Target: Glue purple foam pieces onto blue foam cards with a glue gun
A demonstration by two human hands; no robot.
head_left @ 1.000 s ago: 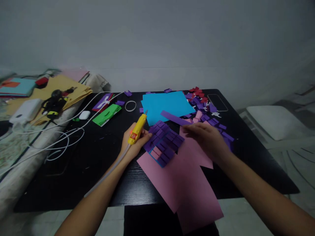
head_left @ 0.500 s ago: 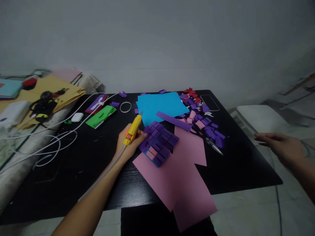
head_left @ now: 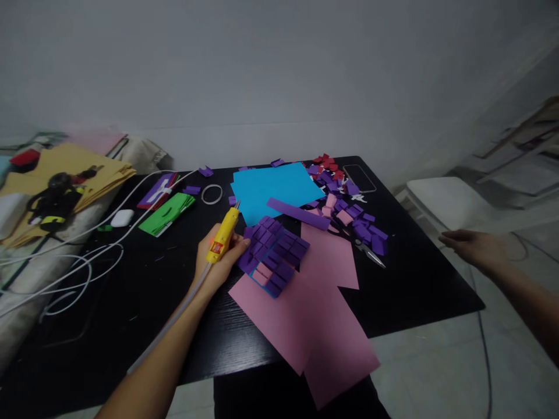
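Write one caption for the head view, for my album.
Left hand with yellow tool and purple paper piece; right hand beyond the black table.

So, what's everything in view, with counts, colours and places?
Tiled paper piece: one, purple and pink, centre
Paper sheets: several, pink, front centre
Card sheets: several, blue, back centre
Strip: one, purple, centre
Folded pieces: many, purple, pink, red, back right
Scissors: one, silver blades, right
Ring: one, pale, back left
Small case: one, white, left
Paper bundles: two, green and purple-red, back left
Cables: count unclear, white, left
Envelopes: several, tan, far left
Gadget: one, black, on envelopes
Table: one, black, beneath
Stool: one, white, right
Wall: one, grey, behind
Tool: one, yellow, left of centre
Left hand: one, bare, fingers around tool
Right hand: one, bare, far right
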